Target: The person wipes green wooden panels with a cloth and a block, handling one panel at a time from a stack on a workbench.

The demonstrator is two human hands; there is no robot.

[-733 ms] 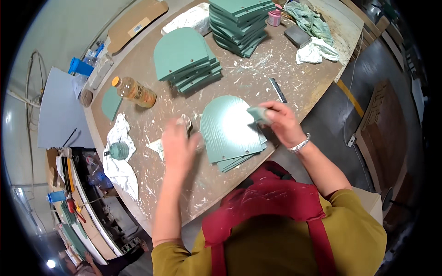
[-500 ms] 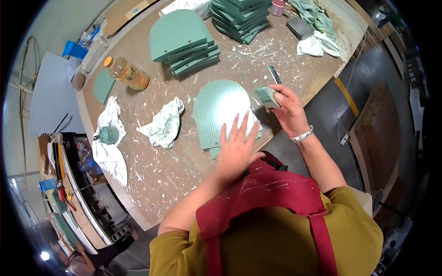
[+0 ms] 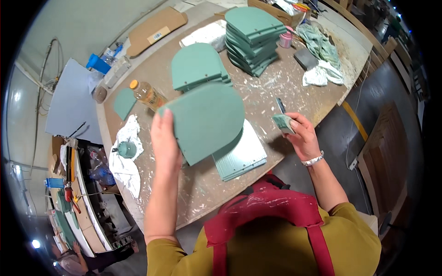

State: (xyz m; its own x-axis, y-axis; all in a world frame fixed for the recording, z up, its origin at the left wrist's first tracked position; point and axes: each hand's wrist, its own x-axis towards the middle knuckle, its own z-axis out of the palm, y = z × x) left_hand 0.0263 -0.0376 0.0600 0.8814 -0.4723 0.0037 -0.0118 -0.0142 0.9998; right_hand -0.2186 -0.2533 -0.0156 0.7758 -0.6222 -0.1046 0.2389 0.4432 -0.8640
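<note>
Green panel (image 3: pixel 209 122), gripped in L hand (image 3: pixel 165 141), points round end far-R along long axis; R hand (image 3: pixel 304 138) pinches green pad (image 3: pixel 281 123).

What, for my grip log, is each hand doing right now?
Left hand: closed, holding a green arched panel.
Right hand: closed, holding a small green block.

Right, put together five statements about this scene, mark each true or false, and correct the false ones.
1. The left hand holds a green panel. True.
2. The right hand is empty. False: it holds a small green pad.
3. The bottle has an orange cap. True.
4. The bracelet is on the left wrist. False: it is on the right wrist.
5. In the picture, the pink jar is right of the tallest stack. True.
</note>
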